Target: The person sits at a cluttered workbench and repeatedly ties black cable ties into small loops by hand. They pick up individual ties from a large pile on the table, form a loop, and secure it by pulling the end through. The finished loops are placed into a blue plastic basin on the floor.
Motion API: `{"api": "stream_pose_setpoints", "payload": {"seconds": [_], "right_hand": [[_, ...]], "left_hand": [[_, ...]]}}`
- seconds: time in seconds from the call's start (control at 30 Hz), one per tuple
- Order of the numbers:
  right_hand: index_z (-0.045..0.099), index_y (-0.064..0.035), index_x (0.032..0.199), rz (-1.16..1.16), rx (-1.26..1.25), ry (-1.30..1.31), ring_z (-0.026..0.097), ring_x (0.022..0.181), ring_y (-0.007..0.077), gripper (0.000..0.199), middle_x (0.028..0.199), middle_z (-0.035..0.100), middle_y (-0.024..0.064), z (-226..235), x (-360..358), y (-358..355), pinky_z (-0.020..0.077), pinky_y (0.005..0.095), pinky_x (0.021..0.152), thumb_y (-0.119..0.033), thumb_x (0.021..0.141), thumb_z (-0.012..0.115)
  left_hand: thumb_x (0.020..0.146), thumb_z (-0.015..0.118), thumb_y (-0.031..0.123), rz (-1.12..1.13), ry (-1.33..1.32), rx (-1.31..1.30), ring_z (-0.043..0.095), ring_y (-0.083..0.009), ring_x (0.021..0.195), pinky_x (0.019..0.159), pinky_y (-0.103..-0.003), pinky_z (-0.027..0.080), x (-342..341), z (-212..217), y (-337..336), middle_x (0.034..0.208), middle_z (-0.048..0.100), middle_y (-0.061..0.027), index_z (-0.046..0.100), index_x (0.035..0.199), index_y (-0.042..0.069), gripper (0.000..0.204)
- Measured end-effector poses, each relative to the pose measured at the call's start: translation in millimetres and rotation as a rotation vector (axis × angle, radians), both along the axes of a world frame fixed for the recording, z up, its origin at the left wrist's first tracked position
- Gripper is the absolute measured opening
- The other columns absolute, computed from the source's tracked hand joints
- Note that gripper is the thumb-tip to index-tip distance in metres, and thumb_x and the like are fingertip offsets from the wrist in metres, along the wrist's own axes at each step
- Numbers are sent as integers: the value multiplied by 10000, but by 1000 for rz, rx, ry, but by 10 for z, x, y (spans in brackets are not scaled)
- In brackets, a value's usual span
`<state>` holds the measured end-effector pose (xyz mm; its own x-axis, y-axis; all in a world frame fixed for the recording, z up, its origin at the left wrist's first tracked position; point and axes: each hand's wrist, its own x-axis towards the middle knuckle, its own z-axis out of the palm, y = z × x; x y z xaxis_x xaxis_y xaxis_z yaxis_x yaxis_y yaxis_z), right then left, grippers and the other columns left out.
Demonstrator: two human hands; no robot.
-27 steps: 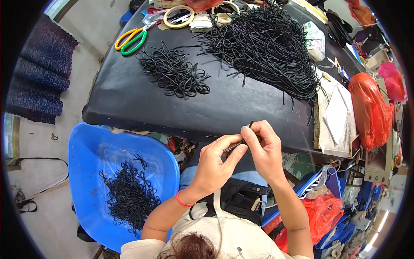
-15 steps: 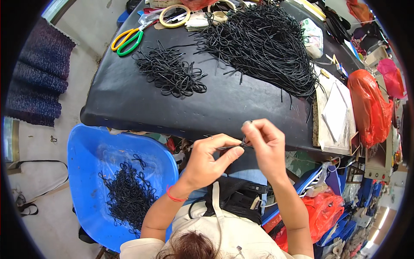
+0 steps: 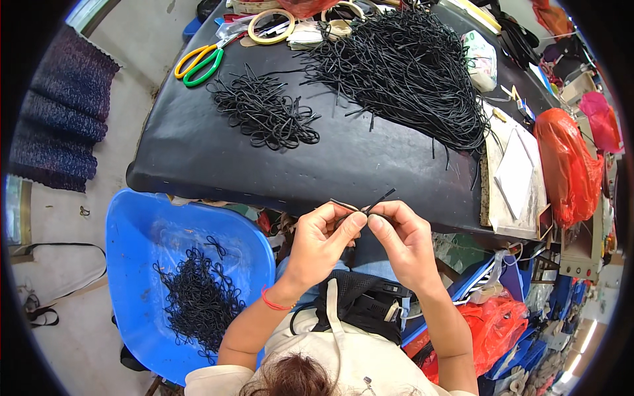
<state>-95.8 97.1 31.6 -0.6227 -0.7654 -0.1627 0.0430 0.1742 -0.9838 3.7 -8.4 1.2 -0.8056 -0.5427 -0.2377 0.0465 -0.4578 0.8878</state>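
My left hand (image 3: pixel 323 239) and my right hand (image 3: pixel 403 241) meet in front of me at the table's near edge, both closed in a pinch on one black cord (image 3: pixel 381 198). Its two ends stick out above my fingers, and the part between the thumbs is mostly hidden. On the black table (image 3: pixel 370 158) beyond lies a small heap of looped black cords (image 3: pixel 267 112). Farther right spreads a large pile of long black cords (image 3: pixel 403 72). Several knotted black cords (image 3: pixel 195 297) lie in a blue tub (image 3: pixel 129 264) at my left.
Scissors (image 3: pixel 200 65) with yellow and green handles lie at the table's far left, near a tape roll (image 3: pixel 271 26). A white board (image 3: pixel 515 178) sits at the right edge, beside a red plastic bag (image 3: pixel 568 165). Another red bag (image 3: pixel 492 330) is low on the right.
My right hand has come down and left to meet my left hand at the cord. Both thumbs now press close together, and the cord's ends show above them.
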Motion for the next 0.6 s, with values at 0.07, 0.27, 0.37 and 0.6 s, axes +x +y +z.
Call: {"api": "stream_pose_setpoints", "payload": {"seconds": [0.07,0.27,0.37,0.6], "right_hand": [[562,21,989,-1,18,18,436,685,23,148,790,540,-25,-29,12,18,360,173,583,-96,897,563],[565,14,1017,21,34,-92,431,674,25,175,801,548,-21,-25,-33,9,363,181,583,-114,900,563],[562,3,1023,-80,-91,-338,443,660,38,181,810,563,-10,-31,-19,-45,374,189,588,-124,895,574],[559,-25,967,-211,-104,-244,504,700,51,173,814,561,-12,17,122,-17,414,200,632,-185,902,575]], "left_hand": [[878,619,199,-2,-36,-75,514,-30,650,572,-179,429,8,-28,19,728,586,14,611,915,16,187],[881,617,180,61,-43,-100,460,-16,612,519,-182,376,-9,-72,38,688,552,28,597,883,-4,185],[887,606,205,220,105,19,533,-54,705,613,-200,438,-140,32,129,804,594,-8,600,953,12,205],[915,537,128,38,258,221,623,-142,832,739,-258,498,-165,-3,-52,946,649,-99,591,1062,-9,208]]}}
